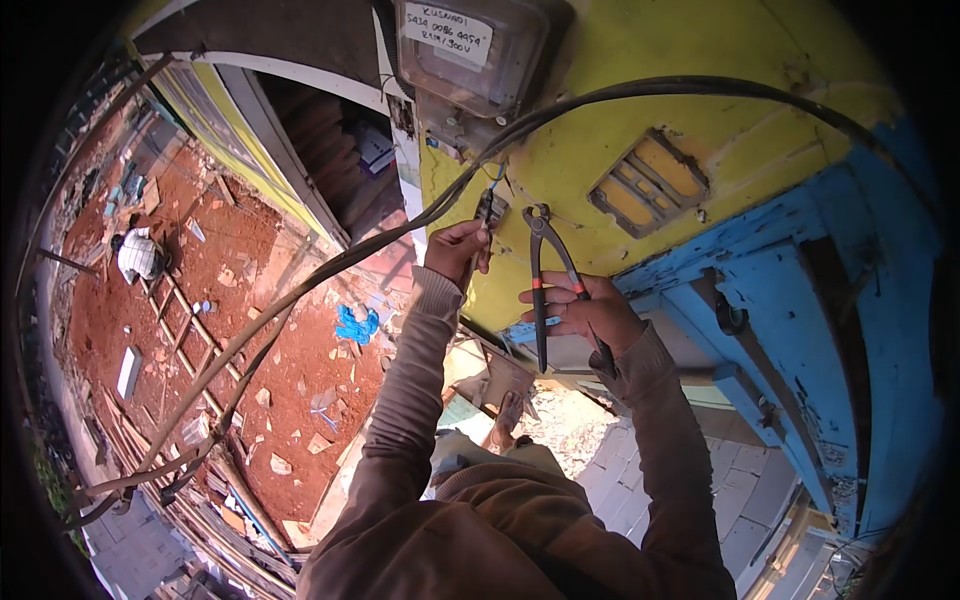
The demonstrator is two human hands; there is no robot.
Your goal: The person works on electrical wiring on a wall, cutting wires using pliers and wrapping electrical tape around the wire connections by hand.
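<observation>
My left hand [460,250] is raised against the yellow wall, its fingers closed round the lower part of a small dark cable end [486,207], from which a thin blue wire runs upward. In my right hand [590,315] is a pair of pincers [545,240] with red and black handles. Its jaws point up, a short way right of the cable end, and its handles are spread apart. Thick black cables [640,88] arch over both hands. An electricity meter [480,50] with a handwritten label is fixed above them.
A vent block [652,183] is set in the yellow wall [780,150]. Blue boards [850,300] stand at right. Below left lies red soil [260,360] with a bamboo ladder [190,330], rubble and a blue cloth [356,323]. A person [140,256] is at far left.
</observation>
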